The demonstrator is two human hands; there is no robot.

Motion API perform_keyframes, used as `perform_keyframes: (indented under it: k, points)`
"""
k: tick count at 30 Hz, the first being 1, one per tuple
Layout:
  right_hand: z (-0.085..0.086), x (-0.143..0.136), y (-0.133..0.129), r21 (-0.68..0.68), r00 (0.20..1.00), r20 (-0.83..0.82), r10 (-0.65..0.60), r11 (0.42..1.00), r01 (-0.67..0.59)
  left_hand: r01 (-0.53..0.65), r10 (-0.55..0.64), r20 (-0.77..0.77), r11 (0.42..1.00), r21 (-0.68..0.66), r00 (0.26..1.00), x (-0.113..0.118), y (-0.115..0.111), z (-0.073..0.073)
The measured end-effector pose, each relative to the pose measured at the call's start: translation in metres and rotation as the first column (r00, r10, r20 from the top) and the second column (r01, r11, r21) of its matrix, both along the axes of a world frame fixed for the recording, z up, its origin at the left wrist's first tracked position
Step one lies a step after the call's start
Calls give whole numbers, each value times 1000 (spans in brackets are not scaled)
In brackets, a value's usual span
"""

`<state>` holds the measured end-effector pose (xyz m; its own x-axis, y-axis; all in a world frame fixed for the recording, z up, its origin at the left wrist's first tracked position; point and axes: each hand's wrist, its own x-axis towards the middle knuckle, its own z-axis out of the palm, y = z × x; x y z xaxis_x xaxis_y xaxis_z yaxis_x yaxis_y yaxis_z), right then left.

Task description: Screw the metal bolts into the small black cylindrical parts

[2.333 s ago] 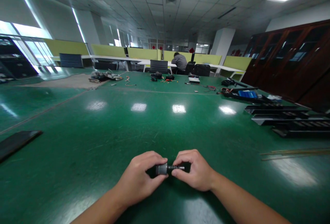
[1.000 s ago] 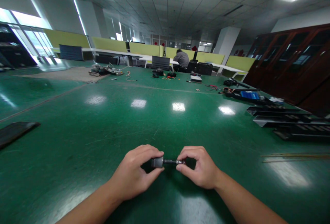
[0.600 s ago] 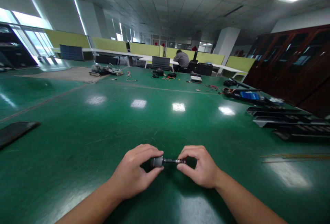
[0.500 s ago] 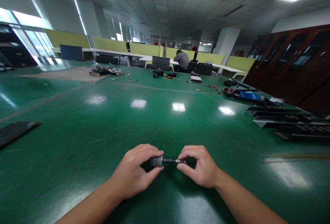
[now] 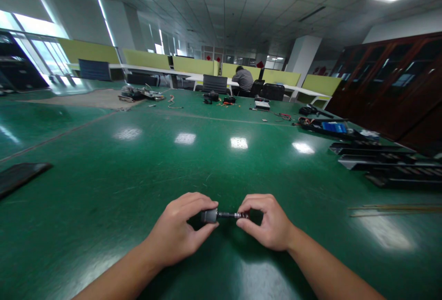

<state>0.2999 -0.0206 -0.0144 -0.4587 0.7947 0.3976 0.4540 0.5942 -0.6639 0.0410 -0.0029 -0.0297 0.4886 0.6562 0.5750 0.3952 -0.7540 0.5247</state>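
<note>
- Currently, the left hand (image 5: 181, 226) pinches a small gray cylindrical body (image 5: 209, 216) between thumb and fingertips.
- The right hand (image 5: 269, 222) pinches a small ringed piece (image 5: 242, 215) the same way, its fingers curled into a loop.
- Between the two hands, a thin dark shaft (image 5: 227, 215) runs level from the gray cylindrical body to the ringed piece.
- Under both hands spreads a green tabletop (image 5: 155, 166).
- Well left of the left hand lies a dark flat slab (image 5: 20, 175).
- Well right of the right hand lie thin rods (image 5: 393, 210), with black metal channels (image 5: 386, 162) beyond them.
- Far beyond the hands, a person in gray (image 5: 243, 80) sits at a desk.
</note>
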Motion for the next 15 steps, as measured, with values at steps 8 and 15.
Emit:
perform_keyframes:
  k: [8, 15]
  points:
    - [0, 0, 0, 4, 1000, -6, 1, 1000, -1, 1, -1, -11, 1000, -11, 1000, 0, 0, 0]
    - [-1, 1, 1, 0, 1000, -5, 1, 1000, -1, 3, -3, 1, 1000, -4, 1000, 0, 1, -1]
